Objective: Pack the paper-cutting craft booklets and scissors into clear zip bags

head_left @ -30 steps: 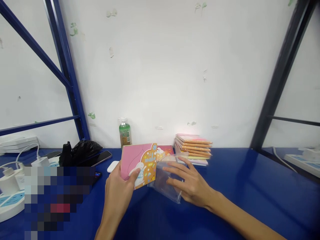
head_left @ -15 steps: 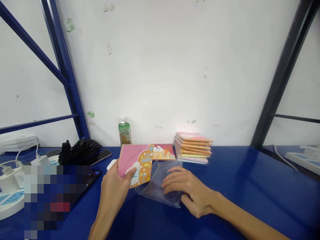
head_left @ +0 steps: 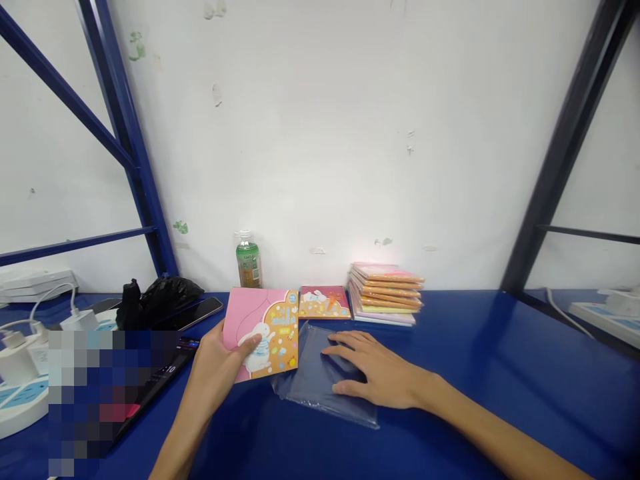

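Note:
A pink and orange booklet (head_left: 280,333) with a white rabbit on its cover is gripped at its left side by my left hand (head_left: 217,360), thumb on top. Just right of it, a clear plastic sleeve (head_left: 320,380) lies flat on the blue table. My right hand (head_left: 380,373) rests on the sleeve with its fingers spread and holds nothing. Behind the sleeve lies a red and orange booklet (head_left: 325,303), also with a rabbit. To its right stands a stack of booklets (head_left: 385,293) in shiny wrapping.
A green-labelled bottle (head_left: 248,260) stands against the wall. At left are a black plastic bag (head_left: 165,293), a phone (head_left: 200,313) and a white power strip (head_left: 20,407) with plugged-in chargers. A blurred patch hides part of that side. Metal posts rise on both sides of the table (head_left: 475,387).
My left hand has moved the booklet left and turned its cover more toward me. The fingers of my right hand have spread, and the sleeve lies flatter.

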Demonstrator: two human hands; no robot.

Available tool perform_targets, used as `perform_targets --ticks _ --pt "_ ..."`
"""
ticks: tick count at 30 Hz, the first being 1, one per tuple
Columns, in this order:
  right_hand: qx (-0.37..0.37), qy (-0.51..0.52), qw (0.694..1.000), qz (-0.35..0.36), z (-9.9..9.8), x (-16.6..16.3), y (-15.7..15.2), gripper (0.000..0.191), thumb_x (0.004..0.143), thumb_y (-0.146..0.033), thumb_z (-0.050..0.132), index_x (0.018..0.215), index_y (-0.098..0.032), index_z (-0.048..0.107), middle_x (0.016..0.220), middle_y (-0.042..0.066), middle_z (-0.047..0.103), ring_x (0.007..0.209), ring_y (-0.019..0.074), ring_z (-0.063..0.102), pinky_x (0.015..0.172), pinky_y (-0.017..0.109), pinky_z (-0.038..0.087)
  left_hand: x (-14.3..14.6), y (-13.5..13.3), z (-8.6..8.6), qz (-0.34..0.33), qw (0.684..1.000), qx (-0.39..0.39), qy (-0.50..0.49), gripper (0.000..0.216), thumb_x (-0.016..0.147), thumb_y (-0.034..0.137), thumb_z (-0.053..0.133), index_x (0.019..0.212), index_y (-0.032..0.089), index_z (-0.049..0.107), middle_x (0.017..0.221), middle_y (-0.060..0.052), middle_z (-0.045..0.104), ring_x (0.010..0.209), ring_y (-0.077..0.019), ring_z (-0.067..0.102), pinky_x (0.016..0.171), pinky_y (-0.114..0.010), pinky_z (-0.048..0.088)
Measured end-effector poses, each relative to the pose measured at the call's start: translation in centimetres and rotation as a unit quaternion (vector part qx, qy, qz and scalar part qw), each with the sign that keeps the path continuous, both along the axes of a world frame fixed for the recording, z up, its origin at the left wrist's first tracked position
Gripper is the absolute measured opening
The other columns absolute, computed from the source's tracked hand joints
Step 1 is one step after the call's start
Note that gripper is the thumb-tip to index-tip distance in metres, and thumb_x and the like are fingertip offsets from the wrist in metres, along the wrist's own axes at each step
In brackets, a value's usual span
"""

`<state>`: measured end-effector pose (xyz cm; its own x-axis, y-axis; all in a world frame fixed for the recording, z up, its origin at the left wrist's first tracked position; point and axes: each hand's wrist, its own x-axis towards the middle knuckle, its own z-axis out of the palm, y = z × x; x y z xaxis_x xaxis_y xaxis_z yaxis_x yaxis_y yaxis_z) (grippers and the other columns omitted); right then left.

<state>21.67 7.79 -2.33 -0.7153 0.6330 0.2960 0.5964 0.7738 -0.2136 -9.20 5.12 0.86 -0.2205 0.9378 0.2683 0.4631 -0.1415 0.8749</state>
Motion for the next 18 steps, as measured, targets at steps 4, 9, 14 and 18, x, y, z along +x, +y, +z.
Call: perform_targets --ticks 4,9,14,18 --pt "-0.02 0.013 0.999 0.035 0.8 0.4 -0.2 0.056 0.088 -0.057 0.071 0.136 -0.028 0.063 0.146 0.01 0.06 0.134 0.0299 0.056 0.11 0.044 0.045 -0.4 -0.3 0.5 -0.018 1.0 -0.016 -0.015 0.05 0.077 0.052 0.073 0.11 0.014 0.066 0.105 -0.015 0.081 0.092 -0.0359 0.077 0.074 -0.04 0.06" --pt "-0.03 0.052 0.995 0.08 1.4 -0.3 -0.7 0.029 0.096 -0.043 0.066 0.12 -0.026 0.069 0.125 0.004 0.071 0.119 0.0216 0.063 0.111 0.038 0.04 -0.7 -1.5 1.9 -0.024 0.999 -0.026 0.032 0.045 0.077 0.049 0.075 0.109 0.018 0.069 0.105 -0.011 0.081 0.095 -0.036 0.075 0.078 -0.041 0.059" --pt "-0.006 0.037 0.998 0.047 1.5 -1.4 -1.3 0.037 0.093 -0.051 0.068 0.118 -0.024 0.068 0.104 0.004 0.071 0.1 0.0235 0.063 0.099 0.04 0.043 -0.1 -2.1 2.4 -0.036 0.997 -0.044 -0.052 0.057 0.071 0.039 0.082 0.121 0.02 0.062 0.111 -0.01 0.08 0.093 -0.0331 0.077 0.077 -0.041 0.062" --pt "-0.013 0.019 0.999 0.03 1.2 -1.7 -1.6 0.045 0.09 -0.057 0.068 0.12 -0.024 0.063 0.098 0.002 0.068 0.093 0.0218 0.061 0.091 0.036 0.043 0.5 -2.3 2.4 -0.106 0.968 -0.119 -0.195 0.066 0.072 0.038 0.085 0.13 0.023 0.055 0.112 -0.01 0.08 0.084 -0.0299 0.079 0.072 -0.04 0.065"
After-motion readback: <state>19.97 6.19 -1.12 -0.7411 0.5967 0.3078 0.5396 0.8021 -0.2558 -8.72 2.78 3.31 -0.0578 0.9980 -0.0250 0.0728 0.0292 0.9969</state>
